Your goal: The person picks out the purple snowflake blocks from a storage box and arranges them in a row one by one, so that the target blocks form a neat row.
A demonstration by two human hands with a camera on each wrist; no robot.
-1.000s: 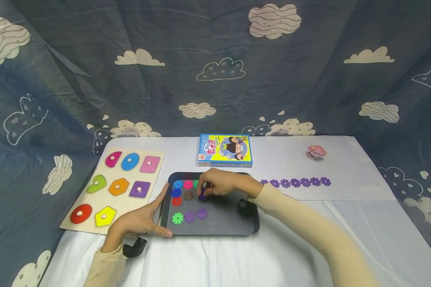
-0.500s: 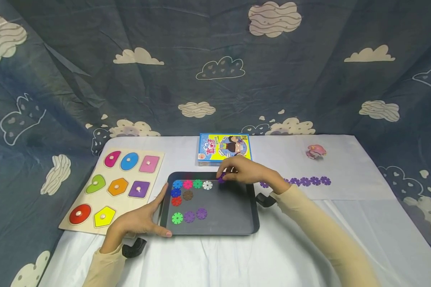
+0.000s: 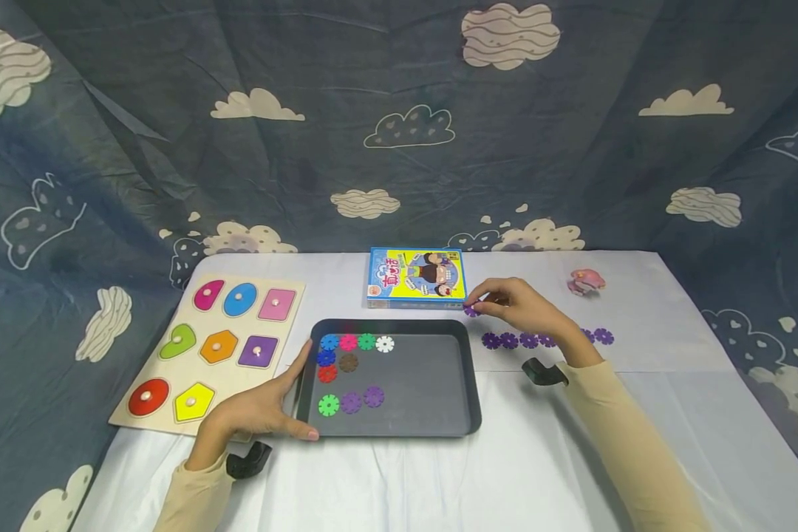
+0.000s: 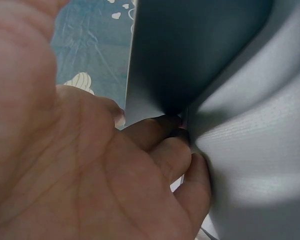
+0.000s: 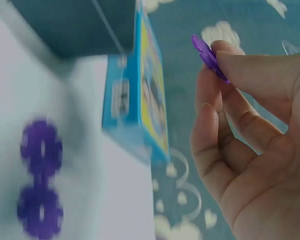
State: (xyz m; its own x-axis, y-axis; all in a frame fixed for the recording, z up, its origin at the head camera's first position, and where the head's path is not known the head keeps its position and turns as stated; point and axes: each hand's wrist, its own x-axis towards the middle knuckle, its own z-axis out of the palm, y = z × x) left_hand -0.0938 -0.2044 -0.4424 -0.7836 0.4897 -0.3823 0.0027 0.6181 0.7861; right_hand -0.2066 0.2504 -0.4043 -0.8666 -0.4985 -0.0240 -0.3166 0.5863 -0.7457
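Observation:
My right hand (image 3: 522, 304) pinches a purple snowflake disc (image 5: 210, 59) between thumb and fingertips, at the front right corner of the blue-and-yellow box (image 3: 417, 277). Below that hand, a row of purple snowflake discs (image 3: 509, 340) lies on the white cloth, partly covered by the hand and wrist. My left hand (image 3: 262, 405) holds the dark grey tray (image 3: 425, 384) at its left side, thumb by the front corner; in the left wrist view its bent fingers (image 4: 172, 157) press against the tray wall. Several snowflake discs lie in the tray, among them a white disc (image 3: 385, 344) and a green disc (image 3: 329, 405).
A wooden shape puzzle board (image 3: 222, 384) with knobbed pieces lies left of the tray, close to the left hand. At the back right sits a small pink toy (image 3: 585, 281). A dark cloud-print curtain (image 3: 399, 177) hangs behind the table.
My right hand has carried the purple disc from inside the tray, up over its back edge and right to the box corner, uncovering the white disc. The left hand stays at the tray.

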